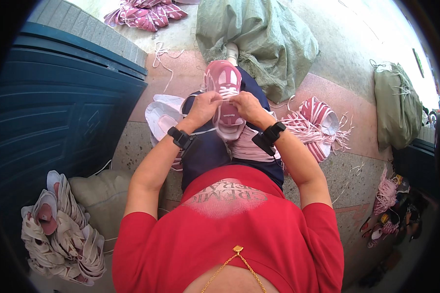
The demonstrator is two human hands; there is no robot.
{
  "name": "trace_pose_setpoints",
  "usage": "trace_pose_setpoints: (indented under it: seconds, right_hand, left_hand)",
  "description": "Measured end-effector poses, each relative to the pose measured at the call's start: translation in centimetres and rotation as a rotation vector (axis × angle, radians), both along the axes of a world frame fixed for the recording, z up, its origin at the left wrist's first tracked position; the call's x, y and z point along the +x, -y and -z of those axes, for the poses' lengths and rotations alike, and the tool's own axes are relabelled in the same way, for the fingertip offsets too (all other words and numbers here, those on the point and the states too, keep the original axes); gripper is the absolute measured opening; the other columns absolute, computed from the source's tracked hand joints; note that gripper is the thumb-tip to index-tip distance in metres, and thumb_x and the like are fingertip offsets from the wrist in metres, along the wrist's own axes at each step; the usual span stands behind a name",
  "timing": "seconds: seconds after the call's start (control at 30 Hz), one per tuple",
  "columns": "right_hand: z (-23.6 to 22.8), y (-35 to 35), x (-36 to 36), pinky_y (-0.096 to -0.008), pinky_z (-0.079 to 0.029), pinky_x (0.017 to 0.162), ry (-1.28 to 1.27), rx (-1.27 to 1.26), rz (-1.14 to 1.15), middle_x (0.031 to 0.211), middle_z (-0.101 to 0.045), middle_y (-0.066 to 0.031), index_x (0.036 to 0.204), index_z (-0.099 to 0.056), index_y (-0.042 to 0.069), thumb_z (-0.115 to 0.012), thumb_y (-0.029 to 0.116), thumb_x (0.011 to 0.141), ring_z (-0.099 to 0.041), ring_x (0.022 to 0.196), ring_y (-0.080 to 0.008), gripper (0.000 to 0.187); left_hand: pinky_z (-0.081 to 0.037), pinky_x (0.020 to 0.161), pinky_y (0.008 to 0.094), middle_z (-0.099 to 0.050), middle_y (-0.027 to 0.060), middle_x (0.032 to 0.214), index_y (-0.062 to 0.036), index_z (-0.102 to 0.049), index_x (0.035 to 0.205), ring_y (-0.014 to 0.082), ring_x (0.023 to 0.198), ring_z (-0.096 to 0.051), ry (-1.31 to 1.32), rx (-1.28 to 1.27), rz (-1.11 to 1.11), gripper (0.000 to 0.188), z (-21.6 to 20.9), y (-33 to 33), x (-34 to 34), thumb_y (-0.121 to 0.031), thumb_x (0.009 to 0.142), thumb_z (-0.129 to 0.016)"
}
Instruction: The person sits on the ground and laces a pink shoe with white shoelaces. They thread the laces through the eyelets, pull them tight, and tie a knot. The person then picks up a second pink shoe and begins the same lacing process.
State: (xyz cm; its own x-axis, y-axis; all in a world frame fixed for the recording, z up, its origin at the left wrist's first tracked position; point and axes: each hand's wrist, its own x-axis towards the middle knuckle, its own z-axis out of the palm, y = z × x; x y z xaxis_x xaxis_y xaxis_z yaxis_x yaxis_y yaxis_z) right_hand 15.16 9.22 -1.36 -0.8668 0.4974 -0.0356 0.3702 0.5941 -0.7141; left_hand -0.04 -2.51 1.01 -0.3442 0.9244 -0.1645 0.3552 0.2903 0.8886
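A pink shoe upper (223,78) with white panels lies across my lap, its toe pointing away from me. A white shoelace (228,91) runs across its front in several rows. My left hand (205,106) is closed at the left edge of the lacing, thumb and fingers pinched on the lace. From the other side my right hand (249,107) is pinched too, its fingertips at the lace on the right. The two hands nearly meet over the tongue (230,115). The lace ends inside the fingers are too small to make out clearly.
Bundled pink-and-white uppers (319,124) lie right of my legs, white ones (162,115) at the left. A green woven sack (259,39) stands ahead, another (398,105) far right. A blue door (58,97) bounds the left; stacked pale uppers (63,234) sit below it.
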Motion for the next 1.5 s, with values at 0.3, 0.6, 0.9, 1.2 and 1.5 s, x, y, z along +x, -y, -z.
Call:
trace_pose_setpoints:
  seconds: [0.3,0.6,0.9,1.2,1.5]
  right_hand:
    - [0.0,1.2,-0.5,-0.0464,-0.046,0.075,-0.087,-0.143,0.081,0.085,-0.062,-0.0236,0.109,-0.053,0.003,-0.052,0.004,0.077,-0.060,0.086,-0.0393,0.032]
    - [-0.8,0.7,0.9,-0.0468,-0.046,0.075,-0.225,-0.194,0.085,0.085,-0.063,-0.0224,0.109,-0.054,0.002,-0.058,0.009,0.076,-0.061,0.086,-0.0385,0.034]
    - [-4.0,-0.8,1.3,-0.0370,-0.049,0.069,-0.013,-0.325,0.054,0.081,-0.065,-0.0183,0.100,-0.065,0.002,-0.065,0.024,0.080,-0.064,0.073,-0.0278,0.030]
    - [-7.8,-2.2,3.9,-0.0201,-0.035,0.049,-0.184,-0.673,0.247,0.060,-0.052,0.0039,0.094,-0.068,-0.001,-0.058,0.020,0.090,-0.045,0.055,-0.0032,0.023]
    - [-9.6,-1.7,3.5,-0.0193,-0.036,0.050,-0.201,-0.549,0.147,0.063,-0.055,0.0034,0.097,-0.068,-0.001,-0.060,0.020,0.090,-0.047,0.058,-0.0027,0.023]
  left_hand:
    - [-0.047,0.068,0.0329,-0.065,0.0122,0.079,-0.0016,-0.065,0.089,0.0247,0.076,-0.059,-0.362,0.109,0.103,0.013,0.2,-0.4,1.3,-0.010,0.079,-0.062]
    - [-0.048,0.071,0.0397,-0.060,0.0134,0.080,-0.0054,-0.061,0.087,0.0299,0.083,-0.055,-0.837,0.106,0.356,0.014,0.4,-1.8,2.2,-0.006,0.074,-0.057]
    - [-0.039,0.058,0.0157,-0.060,-0.0023,0.079,-0.0044,-0.063,0.091,0.0029,0.066,-0.050,0.504,-0.102,0.020,0.011,-8.7,-2.0,-2.2,-0.015,0.087,-0.063]
    - [-0.045,0.057,0.0270,-0.062,0.0016,0.073,-0.0019,-0.065,0.091,0.0124,0.060,-0.055,0.218,-0.207,-0.021,0.017,-2.2,-0.7,-1.1,-0.017,0.084,-0.062]
    - [-0.046,0.071,0.0442,-0.061,0.0210,0.078,0.0004,-0.060,0.080,0.0371,0.078,-0.059,-0.389,0.003,0.228,0.016,1.6,-1.4,-0.9,-0.014,0.082,-0.055]
